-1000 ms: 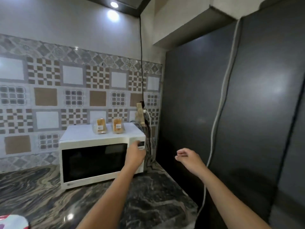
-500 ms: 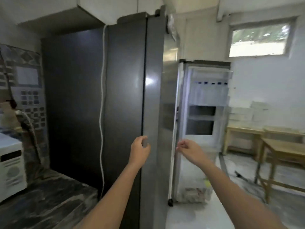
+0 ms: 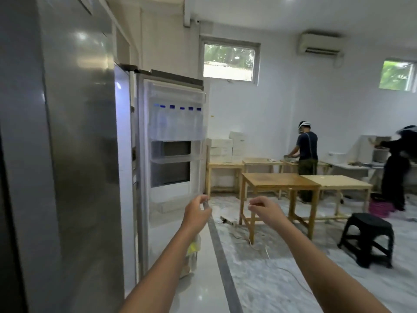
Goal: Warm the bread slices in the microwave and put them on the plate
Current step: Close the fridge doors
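- Left hand [image 3: 195,213]: raised at the free edge of the open fridge door [image 3: 171,184], fingers curled with the thumb up. A grey strip shows between thumb and fingers. Cannot tell whether the hand grips the door edge or only hangs in front of it.
- Right hand [image 3: 265,211]: raised in the air to the right of the door and apart from it. Fingers loosely curled, thumb and forefinger tips close together, holding nothing.
- Door shelves face the camera. The upper shelf holds a row of bottles [image 3: 178,123] with blue caps.
- Low in the door, partly behind the left forearm, stands a clear packet [image 3: 191,251] with a yellow label. Contents blurred; cannot tell whether it is the bread.
- Steel fridge body [image 3: 79,154] fills the left side of the view.
- Right of the door, a wooden table [image 3: 277,182] stands on the marbled floor [image 3: 270,279], with a black stool [image 3: 367,233] nearby.
- Two people at the back wall: one in a dark shirt [image 3: 306,154] facing away, one in black [image 3: 397,168] at the far right.
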{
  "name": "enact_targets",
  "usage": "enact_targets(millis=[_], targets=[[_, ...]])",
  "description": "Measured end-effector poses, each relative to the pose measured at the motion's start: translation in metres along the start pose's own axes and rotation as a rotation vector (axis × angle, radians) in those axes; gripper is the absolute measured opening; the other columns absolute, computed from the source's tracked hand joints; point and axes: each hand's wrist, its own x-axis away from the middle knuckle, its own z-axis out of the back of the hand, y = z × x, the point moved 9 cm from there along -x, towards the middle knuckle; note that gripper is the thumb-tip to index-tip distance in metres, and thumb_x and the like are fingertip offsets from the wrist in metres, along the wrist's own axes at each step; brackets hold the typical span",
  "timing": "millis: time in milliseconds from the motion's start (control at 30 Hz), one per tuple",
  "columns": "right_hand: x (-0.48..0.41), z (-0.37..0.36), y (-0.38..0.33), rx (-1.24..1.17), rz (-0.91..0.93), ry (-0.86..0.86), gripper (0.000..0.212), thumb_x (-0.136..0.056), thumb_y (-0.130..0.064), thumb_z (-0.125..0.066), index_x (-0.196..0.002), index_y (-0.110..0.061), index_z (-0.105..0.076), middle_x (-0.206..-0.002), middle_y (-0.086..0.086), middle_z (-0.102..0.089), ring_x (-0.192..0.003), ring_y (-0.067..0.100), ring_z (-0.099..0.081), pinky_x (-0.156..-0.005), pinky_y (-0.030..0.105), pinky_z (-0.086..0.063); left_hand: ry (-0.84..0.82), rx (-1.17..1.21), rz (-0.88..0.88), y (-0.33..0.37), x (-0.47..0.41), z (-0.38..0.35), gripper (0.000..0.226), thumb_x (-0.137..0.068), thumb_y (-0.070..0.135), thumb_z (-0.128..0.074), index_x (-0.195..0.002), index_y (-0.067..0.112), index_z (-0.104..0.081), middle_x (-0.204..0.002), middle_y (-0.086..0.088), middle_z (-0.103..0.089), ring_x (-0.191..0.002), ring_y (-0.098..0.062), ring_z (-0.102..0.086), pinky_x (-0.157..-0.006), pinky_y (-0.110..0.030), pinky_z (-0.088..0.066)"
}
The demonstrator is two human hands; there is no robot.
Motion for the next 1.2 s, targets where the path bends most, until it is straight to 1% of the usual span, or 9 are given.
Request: enact_targets(millis=[200,333,467,533,667,867,1000,1100,1200], targets=[[-0.112,-0.007,0.033,-0.028,-0.039,0.066,0.03,-0.09,-0.021,-0.057,-0.118,-0.01,-0.059,-0.114,0.005,-0.062,-0.101,0.017,-0.057,-0.082,0.028,-0.045,-0.048,0.006,-0.045,-0.015,-0.132,-0.038,0.043,-0.09,0.009,-0.054,-0.133,0.007,-0.047,-0.137,-0.009,-0.05,-0.127,-0.021,-0.047,-0.099,-0.024,-0.036],[-0.184,-0.022,0.051,-0.043,-0.045,0.074,0.024,-0.091,-0.019,-0.057,-0.113,-0.011,-0.06,-0.109,0.004,-0.062,-0.098,0.016,-0.057,-0.079,0.027,-0.048,-0.097,0.016,-0.048,-0.037,-0.219,-0.068,0.045,-0.09,0.008,-0.053,-0.135,0.007,-0.045,-0.138,-0.008,-0.049,-0.116,-0.018,-0.052,-0.08,-0.012,-0.042],[-0.24,-0.027,0.096,-0.028,-0.127,0.074,0.026,-0.09,-0.019,-0.058,-0.115,-0.011,-0.059,-0.106,0.001,-0.06,-0.103,0.017,-0.058,-0.087,0.03,-0.049,-0.196,0.005,-0.031,-0.058,-0.285,-0.125,0.044,-0.091,0.013,-0.054,-0.134,0.009,-0.045,-0.14,-0.009,-0.048,-0.127,-0.023,-0.046,-0.098,-0.03,-0.041],[-0.27,-0.02,0.119,-0.051,-0.165,0.072,0.029,-0.09,-0.02,-0.058,-0.117,-0.01,-0.059,-0.107,0.002,-0.061,-0.101,0.016,-0.057,-0.082,0.028,-0.048,-0.24,0.002,-0.029,-0.065,-0.31,-0.158,0.045,-0.091,0.015,-0.054,-0.135,0.012,-0.044,-0.141,-0.006,-0.046,-0.129,-0.022,-0.044,-0.096,-0.027,-0.039],[-0.342,0.006,0.149,-0.089,-0.192,0.096,0.029,-0.091,-0.021,-0.056,-0.118,-0.01,-0.059,-0.112,0.003,-0.06,-0.102,0.015,-0.055,-0.086,0.031,-0.047,-0.289,0.033,-0.028,-0.074,-0.37,-0.219,0.046,-0.091,0.015,-0.054,-0.136,0.013,-0.043,-0.142,-0.005,-0.044,-0.132,-0.02,-0.04,-0.096,-0.026,-0.034],[-0.469,0.032,0.192,-0.074,-0.176,0.059,0.028,-0.092,-0.022,-0.055,-0.118,-0.01,-0.059,-0.117,0.008,-0.06,-0.107,0.02,-0.056,-0.08,0.029,-0.048,-0.258,0.048,-0.018,-0.072,-0.488,-0.294,0.044,-0.091,0.013,-0.053,-0.134,0.011,-0.045,-0.138,-0.006,-0.048,-0.126,-0.021,-0.046,-0.087,-0.027,-0.038],[-0.556,0.067,0.224,-0.049,-0.218,0.038,0.028,-0.093,-0.022,-0.054,-0.118,-0.008,-0.058,-0.118,0.009,-0.059,-0.112,0.023,-0.055,-0.09,0.035,-0.047,-0.23,0.053,-0.037,-0.059,-0.566,-0.337,0.045,-0.092,0.016,-0.054,-0.136,0.009,-0.044,-0.139,-0.007,-0.048,-0.127,-0.023,-0.045,-0.097,-0.031,-0.04],[-0.616,0.08,0.256,-0.099,-0.252,0.054,0.029,-0.094,-0.019,-0.052,-0.12,-0.008,-0.057,-0.121,0.01,-0.058,-0.112,0.022,-0.054,-0.088,0.033,-0.046,-0.201,0.035,-0.056,-0.064,-0.61,-0.36,0.043,-0.092,0.016,-0.053,-0.135,0.011,-0.046,-0.138,-0.005,-0.049,-0.125,-0.02,-0.047,-0.092,-0.026,-0.039],[-0.67,0.06,0.289,-0.104,-0.283,0.017,0.021,-0.093,-0.018,-0.053,-0.11,-0.008,-0.059,-0.118,0.011,-0.059,-0.107,0.021,-0.054,-0.088,0.034,-0.047,-0.192,0.025,-0.011,-0.09,-0.651,-0.372,0.045,-0.091,0.015,-0.053,-0.135,0.013,-0.046,-0.14,-0.003,-0.046,-0.114,-0.013,-0.051,-0.087,-0.023,-0.042]])
